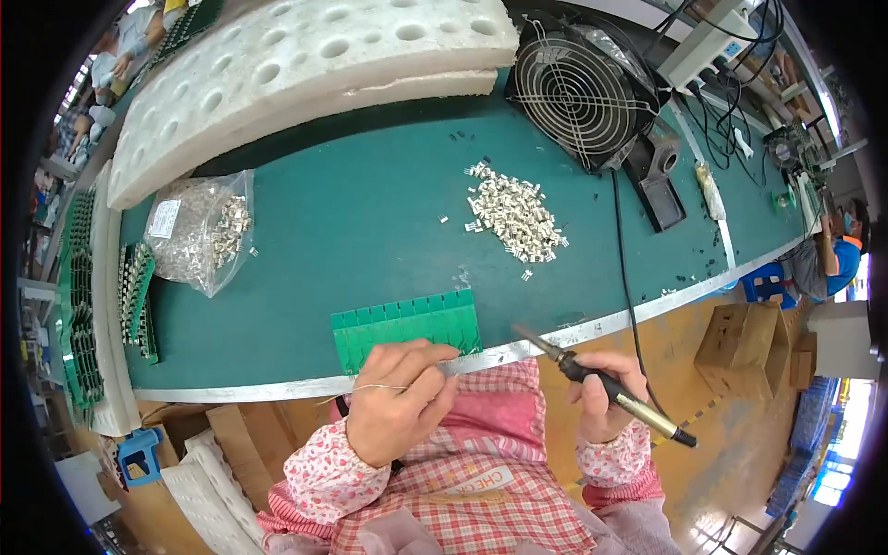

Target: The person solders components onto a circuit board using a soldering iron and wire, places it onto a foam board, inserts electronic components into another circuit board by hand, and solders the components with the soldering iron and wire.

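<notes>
A green circuit board panel (407, 324) lies at the table's front edge. Over its near edge, my left hand (400, 396) has its fingers pinched on a thin solder wire (377, 387), whose end trails out to the left. My right hand (606, 393) grips a soldering iron (638, 407) to the right of the panel, its tip (529, 333) pointing up and left, apart from the board. Behind them sits a loose heap of small white connectors (518, 217). A clear plastic bag (199, 231) of similar parts rests at the left.
White foam blocks with holes (305, 69) stand along the back. A black fan with a wire guard (583, 92) and a black iron stand (657, 185) occupy the back right. The iron's cable (624, 259) crosses the table edge. Green boards (137, 301) are stacked at the left.
</notes>
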The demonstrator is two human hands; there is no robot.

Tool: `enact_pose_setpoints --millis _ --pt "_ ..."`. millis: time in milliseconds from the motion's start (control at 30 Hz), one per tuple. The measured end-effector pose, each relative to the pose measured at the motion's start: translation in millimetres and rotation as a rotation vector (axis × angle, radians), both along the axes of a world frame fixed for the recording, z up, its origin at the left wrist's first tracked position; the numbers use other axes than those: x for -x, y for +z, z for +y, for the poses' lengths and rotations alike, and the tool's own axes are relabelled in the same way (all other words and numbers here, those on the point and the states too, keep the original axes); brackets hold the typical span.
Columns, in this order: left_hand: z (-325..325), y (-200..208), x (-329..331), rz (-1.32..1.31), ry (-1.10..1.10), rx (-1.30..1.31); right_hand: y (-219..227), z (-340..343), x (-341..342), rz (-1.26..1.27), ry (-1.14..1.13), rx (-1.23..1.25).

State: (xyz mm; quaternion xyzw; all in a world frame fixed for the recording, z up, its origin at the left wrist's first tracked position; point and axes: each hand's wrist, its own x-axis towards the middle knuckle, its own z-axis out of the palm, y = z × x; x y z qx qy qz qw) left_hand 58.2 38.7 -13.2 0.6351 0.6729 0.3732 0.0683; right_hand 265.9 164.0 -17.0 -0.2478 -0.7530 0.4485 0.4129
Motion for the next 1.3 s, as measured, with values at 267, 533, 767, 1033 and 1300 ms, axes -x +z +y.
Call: enact_pose_setpoints --millis 267,533,767,1033,1300 --pt "3 3 -1 0.031 -0.002 0.039 -7 -8 -4 0.049 -0.021 0.350" --pt "2 2 0 0.019 0.005 0.032 -12 -5 -3 0.035 0.026 0.331" --pt "2 0 -2 0.028 0.022 0.026 -16 -3 -3 0.026 0.043 0.288" --pt "1 0 0 0.039 0.016 0.023 -9 -7 -3 0.006 0.027 0.268" --pt "-3 2 9 -0.056 -0.024 0.018 -6 -14 2 0.057 0.020 0.292"
